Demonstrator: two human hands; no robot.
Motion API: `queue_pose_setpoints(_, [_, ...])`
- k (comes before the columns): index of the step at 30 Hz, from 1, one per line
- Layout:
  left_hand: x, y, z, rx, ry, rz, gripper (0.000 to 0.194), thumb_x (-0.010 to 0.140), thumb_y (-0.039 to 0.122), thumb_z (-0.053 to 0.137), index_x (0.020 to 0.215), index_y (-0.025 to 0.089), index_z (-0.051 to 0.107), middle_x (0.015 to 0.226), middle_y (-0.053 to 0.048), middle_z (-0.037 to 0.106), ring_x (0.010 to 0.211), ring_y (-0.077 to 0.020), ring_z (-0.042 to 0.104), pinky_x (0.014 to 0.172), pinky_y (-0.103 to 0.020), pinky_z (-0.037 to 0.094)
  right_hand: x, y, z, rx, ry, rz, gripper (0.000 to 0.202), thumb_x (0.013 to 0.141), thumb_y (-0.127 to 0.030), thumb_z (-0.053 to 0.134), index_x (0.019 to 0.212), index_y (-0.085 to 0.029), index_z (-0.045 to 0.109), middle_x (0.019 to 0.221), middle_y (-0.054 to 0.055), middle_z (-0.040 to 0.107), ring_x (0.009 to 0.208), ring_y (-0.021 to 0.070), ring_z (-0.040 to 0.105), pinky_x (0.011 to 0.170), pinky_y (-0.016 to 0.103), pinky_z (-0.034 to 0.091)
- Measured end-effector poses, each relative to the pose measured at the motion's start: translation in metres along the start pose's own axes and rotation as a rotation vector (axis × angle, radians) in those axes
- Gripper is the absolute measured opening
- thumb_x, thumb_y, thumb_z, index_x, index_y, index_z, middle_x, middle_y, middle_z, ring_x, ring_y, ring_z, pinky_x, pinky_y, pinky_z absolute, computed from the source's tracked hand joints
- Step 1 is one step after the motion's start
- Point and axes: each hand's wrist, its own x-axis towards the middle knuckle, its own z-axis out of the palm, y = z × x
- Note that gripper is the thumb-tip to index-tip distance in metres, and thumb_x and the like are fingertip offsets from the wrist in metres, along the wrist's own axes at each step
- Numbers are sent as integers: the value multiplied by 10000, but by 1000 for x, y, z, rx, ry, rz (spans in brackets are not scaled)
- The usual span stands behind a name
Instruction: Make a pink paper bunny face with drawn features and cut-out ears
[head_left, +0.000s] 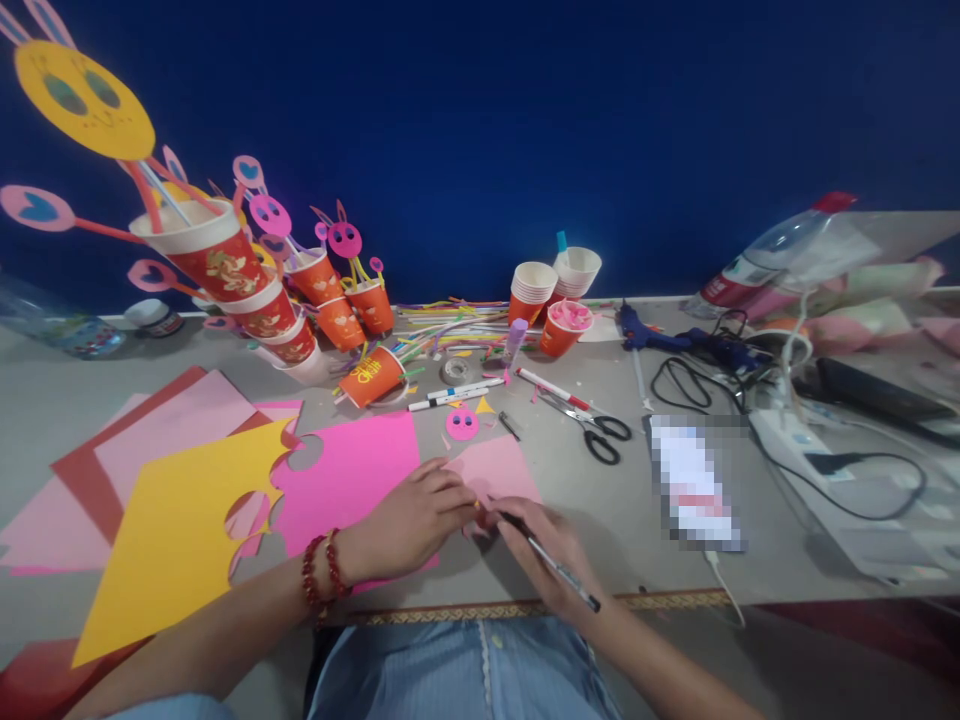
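My right hand [551,545] is closed around a pen [566,575], its tip end pointing toward a sheet of light pink paper [506,465]. My left hand [416,515], with red beads at the wrist, lies over the left part of that sheet. Its fingers are stretched out and its fingertips almost meet my right hand. What lies under the fingertips is hard to make out. Just beyond the sheet is a small pink paper face [462,424] with two dark eyes. Under my left hand's side spreads a bright pink sheet [356,460] with round cutouts.
A cut yellow sheet [180,510] lies at the left. Decorated paper cups [270,310] stand behind it. Markers [457,394], tape [454,371] and black-handled scissors [600,435] lie beyond my hands. At right are a phone [694,480], cables, a power strip [817,490] and a bottle [772,255].
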Motion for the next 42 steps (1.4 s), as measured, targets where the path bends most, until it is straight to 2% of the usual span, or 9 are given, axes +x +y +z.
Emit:
queue_pose_setpoints(4, [0,1,0,-14,-1,-8,387,921,150,577,1301,219,574,1217,-37,675,1181,-211,543,1206,-470,224,0,2,4,-164,3,-168,152,1013,-220,468,1054,-224,615,848,52,753,742,193,706,677,293,565])
queue_pose_setpoints(11, [0,5,-1,-13,-5,-29,385,899,149,575,1279,214,582,1214,-61,669,1195,-225,530,1205,-481,225,1,0,4,-182,-9,-110,163,1002,-206,462,1021,-225,623,825,54,740,733,190,700,654,274,552])
queue_pose_setpoints(17, [-1,9,-1,10,-29,-25,378,889,210,616,1265,211,575,1250,-55,648,1224,-244,506,1215,-487,180,0,0,1,-172,-55,-80,177,1000,-221,467,1045,-232,638,852,59,746,749,192,706,661,270,556])
queue_pose_setpoints(22, [-1,12,-5,64,-34,-23,312,930,210,573,1241,217,592,1227,-45,651,1212,-242,509,1208,-495,187,-1,3,1,-136,-4,-123,192,994,-191,476,1101,-226,632,854,63,744,759,197,707,677,275,562])
queue_pose_setpoints(26, [-2,14,-5,73,-34,-22,323,943,233,570,1266,216,584,1274,-43,635,1220,-245,499,1207,-499,200,-2,7,1,-193,-12,-169,197,980,-156,488,1110,-223,620,839,66,740,720,197,694,656,282,559])
queue_pose_setpoints(31, [-5,15,6,131,28,-21,274,976,220,546,1243,210,606,1247,-48,640,1250,-245,486,1213,-492,204,-2,4,-1,-296,-47,-277,198,955,-119,505,1089,-208,620,817,67,740,684,193,664,622,272,541])
queue_pose_setpoints(34, [-5,16,14,164,59,-18,273,970,225,566,1237,184,609,1240,-53,639,1258,-244,488,1215,-494,217,-1,2,-2,-334,-42,-292,178,969,-139,490,1072,-186,627,795,71,726,668,185,646,606,260,532])
queue_pose_setpoints(38, [-9,27,16,160,117,-68,320,981,190,514,1290,139,579,1248,-67,643,1219,-229,516,1210,-466,243,-2,2,-1,-362,-23,-303,176,972,-135,486,1061,-174,632,790,65,717,672,179,643,619,256,530])
queue_pose_setpoints(42, [-17,51,12,157,121,-107,386,983,230,489,1345,110,546,1316,-105,625,1189,-253,537,1116,-417,360,-3,3,0,-321,-41,-289,177,979,-131,472,1057,-180,624,763,56,695,674,177,632,612,251,525])
